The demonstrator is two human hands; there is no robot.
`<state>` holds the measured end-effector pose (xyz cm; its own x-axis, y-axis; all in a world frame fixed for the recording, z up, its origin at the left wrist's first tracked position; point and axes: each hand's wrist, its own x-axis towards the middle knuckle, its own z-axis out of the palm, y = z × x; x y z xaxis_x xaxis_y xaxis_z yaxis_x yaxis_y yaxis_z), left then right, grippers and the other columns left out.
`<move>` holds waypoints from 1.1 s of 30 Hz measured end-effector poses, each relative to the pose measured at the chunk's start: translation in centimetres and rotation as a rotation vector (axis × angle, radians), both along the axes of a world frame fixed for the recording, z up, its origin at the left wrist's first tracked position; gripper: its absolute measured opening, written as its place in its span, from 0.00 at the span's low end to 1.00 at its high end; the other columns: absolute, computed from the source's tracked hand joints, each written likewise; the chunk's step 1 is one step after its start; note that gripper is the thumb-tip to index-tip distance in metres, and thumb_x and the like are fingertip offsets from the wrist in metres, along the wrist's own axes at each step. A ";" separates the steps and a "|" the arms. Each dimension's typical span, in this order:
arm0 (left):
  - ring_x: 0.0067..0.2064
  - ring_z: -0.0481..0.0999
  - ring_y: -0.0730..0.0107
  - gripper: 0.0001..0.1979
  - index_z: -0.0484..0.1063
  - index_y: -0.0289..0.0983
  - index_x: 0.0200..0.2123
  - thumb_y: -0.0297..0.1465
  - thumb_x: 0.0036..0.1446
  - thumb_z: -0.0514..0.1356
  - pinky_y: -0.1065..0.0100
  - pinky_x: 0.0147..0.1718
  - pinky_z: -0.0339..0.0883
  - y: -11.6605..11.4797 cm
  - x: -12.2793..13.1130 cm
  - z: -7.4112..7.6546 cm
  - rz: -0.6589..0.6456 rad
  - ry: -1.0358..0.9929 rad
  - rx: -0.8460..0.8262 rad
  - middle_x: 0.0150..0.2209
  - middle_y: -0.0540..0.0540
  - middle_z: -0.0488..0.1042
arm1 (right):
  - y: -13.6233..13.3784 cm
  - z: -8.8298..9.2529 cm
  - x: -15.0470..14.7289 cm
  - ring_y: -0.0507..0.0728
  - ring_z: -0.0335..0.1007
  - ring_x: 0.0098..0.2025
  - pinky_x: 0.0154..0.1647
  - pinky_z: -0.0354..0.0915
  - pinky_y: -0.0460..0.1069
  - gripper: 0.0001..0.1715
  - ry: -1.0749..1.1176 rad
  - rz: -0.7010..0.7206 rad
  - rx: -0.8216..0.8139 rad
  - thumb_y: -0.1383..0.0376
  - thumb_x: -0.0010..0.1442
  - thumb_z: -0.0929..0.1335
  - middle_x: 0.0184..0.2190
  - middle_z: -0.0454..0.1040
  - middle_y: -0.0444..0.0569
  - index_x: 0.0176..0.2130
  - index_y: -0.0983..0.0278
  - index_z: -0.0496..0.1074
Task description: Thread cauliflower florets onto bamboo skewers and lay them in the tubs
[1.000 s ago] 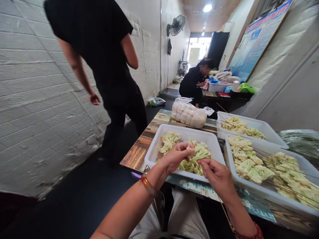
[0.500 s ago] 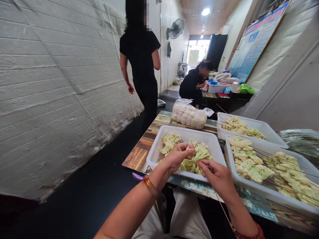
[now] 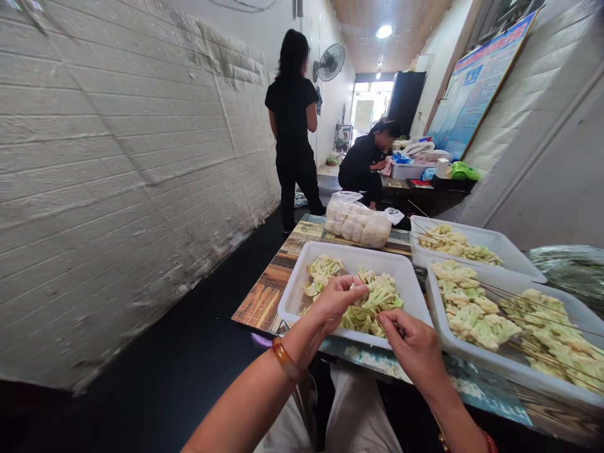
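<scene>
Cauliflower florets point(image 3: 384, 290) lie in a white plastic tray point(image 3: 361, 255) on the desk point(image 3: 264, 289), just beneath both hands. The left hand point(image 3: 337, 301), nearer the pile's middle, has its grip pinched together, seemingly on a floret its fingers partly hide. The right hand point(image 3: 415, 340), over the front rim, pinches a thin skewer point(image 3: 374, 313) slanting up leftward. A second tray point(image 3: 472, 352) crowds the right side; space above the hands is open.
</scene>
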<state>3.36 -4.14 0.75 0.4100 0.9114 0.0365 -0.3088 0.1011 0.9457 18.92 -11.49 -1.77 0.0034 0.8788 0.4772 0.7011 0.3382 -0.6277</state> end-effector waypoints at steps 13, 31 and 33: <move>0.28 0.64 0.78 0.18 0.74 0.34 0.30 0.43 0.43 0.68 0.74 0.28 0.56 0.1 -0.1 0.0 0.034 0.012 -0.027 0.27 0.50 0.69 | 0.4 -0.1 0.5 0.53 0.67 0.23 0.26 0.60 0.45 0.20 0.081 -0.036 -0.056 0.54 0.62 0.62 0.21 0.72 0.45 0.30 0.63 0.75; 0.34 0.73 0.73 0.17 0.73 0.35 0.36 0.40 0.47 0.66 0.72 0.33 0.62 1.0 0.1 -0.4 0.291 0.032 -0.087 0.35 0.44 0.76 | 0.7 -0.8 1.8 0.47 0.53 0.18 0.16 0.49 0.43 0.20 0.846 -0.112 -0.079 0.51 0.59 0.66 0.17 0.59 0.38 0.36 0.65 0.72; 0.35 0.73 0.72 0.16 0.74 0.35 0.36 0.40 0.48 0.65 0.72 0.34 0.61 1.0 0.1 -0.2 0.246 0.111 -0.029 0.37 0.43 0.77 | 0.5 -0.6 1.7 0.48 0.53 0.18 0.17 0.49 0.43 0.19 0.870 -0.120 -0.068 0.51 0.59 0.66 0.17 0.59 0.38 0.36 0.65 0.72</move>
<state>3.45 -3.17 0.59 0.1758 0.9841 -0.0241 -0.2221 0.0634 0.9730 20.64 -10.96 -2.37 0.4359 0.8753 0.2093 -0.0063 0.2355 -0.9719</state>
